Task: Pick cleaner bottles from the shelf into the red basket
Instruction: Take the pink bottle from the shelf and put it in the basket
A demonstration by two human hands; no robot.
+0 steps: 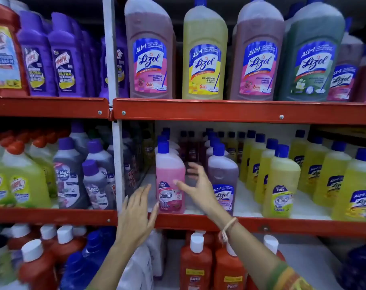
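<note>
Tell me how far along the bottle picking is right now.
Done: nothing I can confirm; the red basket is out of view. In hand: both hands are open and empty, the left hand and right hand flanking the pink Bactin bottle with the blue cap at the front of the middle red metal shelf. Left: grip that bottle, lift it out and put it in the basket.

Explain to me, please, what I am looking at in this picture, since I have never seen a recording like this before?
This is one wide view from a camera worn on a person's head, looking at shop shelves. There is no machine: the two bare hands do the work. The left hand and the right hand are open, reaching on either side of a pink bottle on the middle shelf. Neither holds anything yet. Yellow bottles stand to the right, large bottles above. The red basket is not in view.
</note>
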